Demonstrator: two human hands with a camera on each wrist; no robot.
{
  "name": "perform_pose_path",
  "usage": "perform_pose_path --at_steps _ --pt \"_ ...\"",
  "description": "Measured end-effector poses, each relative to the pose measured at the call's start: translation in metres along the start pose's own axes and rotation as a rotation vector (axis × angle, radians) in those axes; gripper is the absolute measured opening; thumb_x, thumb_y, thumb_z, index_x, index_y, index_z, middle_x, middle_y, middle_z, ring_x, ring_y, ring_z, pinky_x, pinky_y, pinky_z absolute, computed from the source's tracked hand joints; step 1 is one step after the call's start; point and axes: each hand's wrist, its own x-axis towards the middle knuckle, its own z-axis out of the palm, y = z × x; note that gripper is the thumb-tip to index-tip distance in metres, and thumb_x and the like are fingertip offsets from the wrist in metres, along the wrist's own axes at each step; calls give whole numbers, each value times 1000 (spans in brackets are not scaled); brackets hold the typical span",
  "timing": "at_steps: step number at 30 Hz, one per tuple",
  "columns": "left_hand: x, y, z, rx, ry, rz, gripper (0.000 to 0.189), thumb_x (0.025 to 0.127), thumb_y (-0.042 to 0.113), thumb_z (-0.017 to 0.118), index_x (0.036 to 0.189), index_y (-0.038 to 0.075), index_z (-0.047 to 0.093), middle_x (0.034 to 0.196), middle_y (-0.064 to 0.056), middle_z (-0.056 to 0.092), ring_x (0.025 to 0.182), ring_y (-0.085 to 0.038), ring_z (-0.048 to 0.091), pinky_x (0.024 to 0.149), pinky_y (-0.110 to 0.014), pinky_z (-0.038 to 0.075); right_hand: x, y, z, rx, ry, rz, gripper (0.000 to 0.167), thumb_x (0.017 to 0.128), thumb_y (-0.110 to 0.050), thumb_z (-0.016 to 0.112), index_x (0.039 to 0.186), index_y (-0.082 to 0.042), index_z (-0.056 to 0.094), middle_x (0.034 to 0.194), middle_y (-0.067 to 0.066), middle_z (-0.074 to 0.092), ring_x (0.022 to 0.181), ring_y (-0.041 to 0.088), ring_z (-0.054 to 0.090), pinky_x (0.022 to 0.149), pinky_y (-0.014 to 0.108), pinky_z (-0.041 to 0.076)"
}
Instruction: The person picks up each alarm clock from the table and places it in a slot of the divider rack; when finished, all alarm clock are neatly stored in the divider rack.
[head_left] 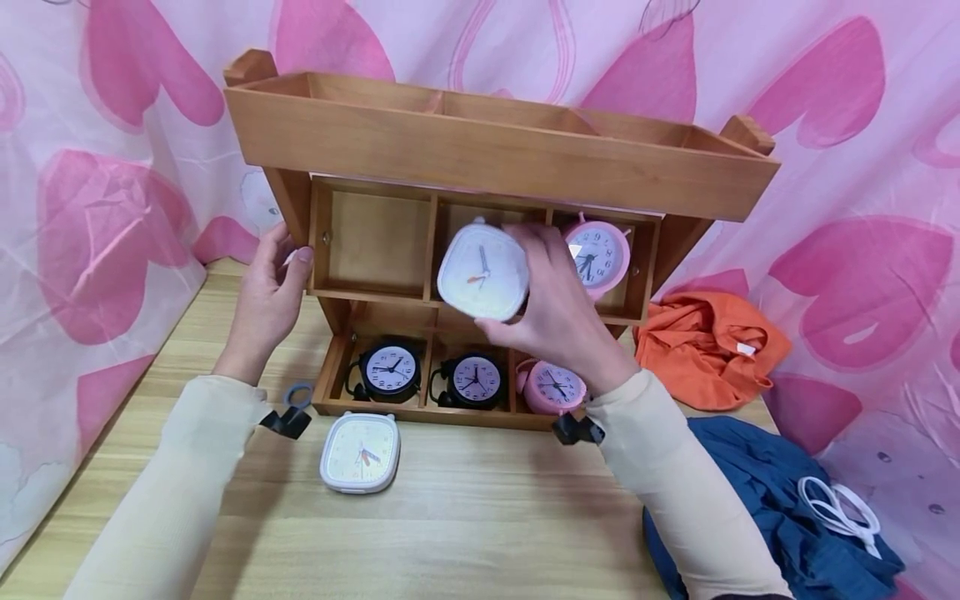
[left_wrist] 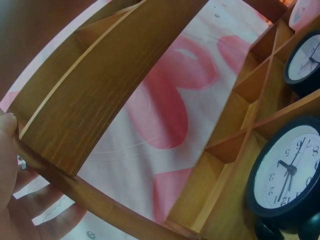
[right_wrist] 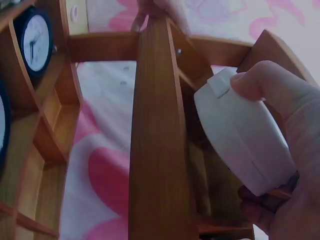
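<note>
- At a pale wooden table (head_left: 480, 517) backed by a pink heart-print curtain (head_left: 112, 167), a person's right hand (head_left: 558, 312) held a white square alarm clock (head_left: 483, 272) in front of the middle compartment of the upper row of a wooden shelf unit (head_left: 495, 162), fingers curled round the clock's right edge and thumb beneath it.
- The right wrist view showed the same clock's white back (right_wrist: 245, 137), gripped between fingertips above and thumb below, just beside a shelf divider.
- The left hand (head_left: 270, 296) rested against the unit's left side panel, thumb on the front edge and fingers relaxed behind the wood.
- A pink round clock (head_left: 597, 254) stood in the upper right compartment; the upper left one held nothing.
- Two black round clocks (head_left: 390, 369) (head_left: 474, 381) and a second pink clock (head_left: 555, 387) filled the lower row.
- A second white square clock (head_left: 361, 452) lay face up on the table, just in front of the unit.
- An orange cloth (head_left: 708, 346), a blue cloth (head_left: 757, 492) and white scissors (head_left: 840, 508) lay to the right.
</note>
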Motion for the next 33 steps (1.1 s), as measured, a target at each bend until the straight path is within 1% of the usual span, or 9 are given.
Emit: perform_pose_path --at_steps 5,12,19,23,25,27,29,31,33 --pt "0 -2 1 7 -1 -9 48 104 37 44 151 30 36 152 -9 44 142 -27 40 117 -50 33 13 6 4 -36 -31 14 103 62 -36 88 145 -1 37 142 21 40 129 32 41 112 44 36" --pt "0 -3 1 4 -4 -8 48 104 36 44 151 30 35 153 -9 43 143 -27 39 118 -50 32 15 10 7 -29 -105 -6 102 68 -29 88 149 -4 33 148 19 34 136 30 34 117 43 30" --pt "1 -1 1 -12 -2 -8 49 104 36 45 152 26 35 153 -11 43 143 -28 39 118 -50 31 17 10 6 -49 -152 -19 92 75 -22 83 151 -8 33 153 18 31 139 33 35 118 46 29" --pt "1 0 1 -15 0 -5 50 104 36 46 152 26 35 153 -10 43 144 -28 38 118 -50 31 15 8 5 -91 -201 -26 84 80 -19 79 150 -4 34 158 21 25 145 36 29 120 48 27" --pt "1 0 1 -15 3 -1 50 104 35 46 152 26 35 153 -10 44 143 -27 39 118 -50 31 13 7 3 -91 -226 -27 81 82 -19 77 150 -3 35 159 21 25 146 35 27 121 46 25" --pt "0 0 1 -10 5 1 50 104 36 46 151 26 35 153 -10 44 143 -27 39 118 -50 31 12 5 0 -67 -247 -10 80 84 -20 75 150 -3 35 160 18 25 148 32 25 122 44 24" --pt "0 -1 1 -2 4 2 49 104 36 46 151 28 35 153 -9 44 143 -27 39 118 -50 31 9 3 -4 -16 -245 17 79 85 -22 74 151 -5 35 160 15 25 148 29 25 122 43 24" --pt "0 -1 1 2 2 2 49 104 37 46 151 29 35 153 -8 43 143 -27 39 118 -50 31 6 -1 -8 33 -224 41 79 86 -26 74 152 -7 34 160 12 28 148 26 26 122 42 26" --pt "0 -1 0 3 2 3 49 104 37 46 151 30 35 153 -8 43 143 -27 39 118 -50 31 2 -6 -10 94 -189 42 80 87 -29 75 152 -8 34 159 10 31 146 24 29 121 41 29"
